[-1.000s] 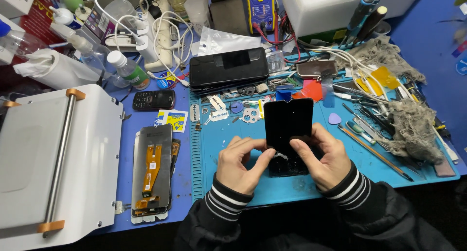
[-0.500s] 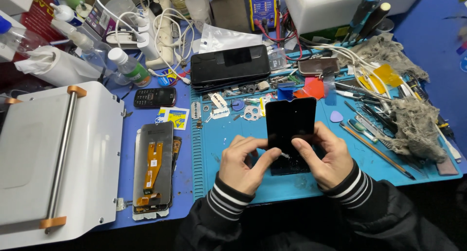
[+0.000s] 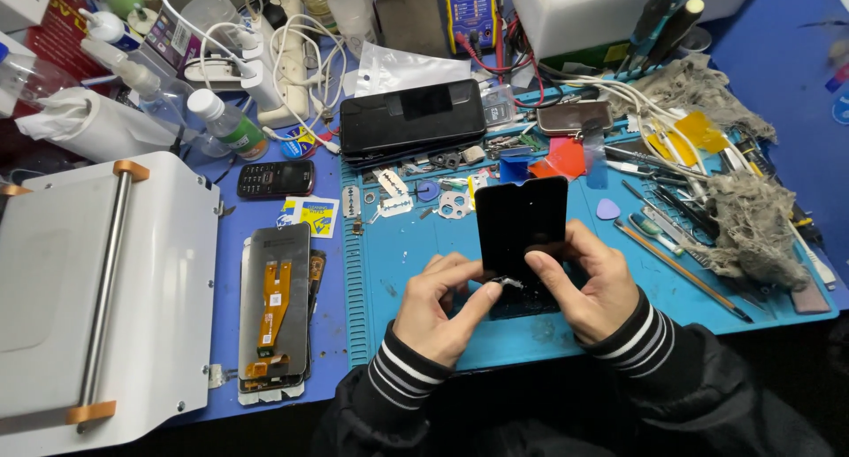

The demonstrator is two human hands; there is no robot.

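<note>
Standing almost upright in the picture, the black phone screen (image 3: 520,222) had its long axis running away from the person, its notched top edge pointing toward the far side of the bench and its lower end buried between the two hands. Its face was plain glossy black with rounded corners, and pale crumbs and flakes clung around its lower edge, just past the fingertips.

To the left of the fingers, well apart, lay a white laminating machine (image 3: 97,289) with a metal roller bar, and nearer in, a bare display panel (image 3: 274,311) face down with an orange flex cable along its back. The left hand (image 3: 438,302) sat on the blue work mat (image 3: 398,245), its fingers curled together, thumb and forefinger pinching at a small pale scrap at the screen's lower left edge. The right hand (image 3: 588,280) gripped the screen's lower right side, thumb pressed flat across the glass and fingers wrapped behind it.

Beyond the fingertips, past the screen's top, a black rectangular device (image 3: 413,119) lay crosswise. To the right of the right hand's fingers lay a long thin brush (image 3: 681,269), and farther right a grey wad of rag (image 3: 752,227).
</note>
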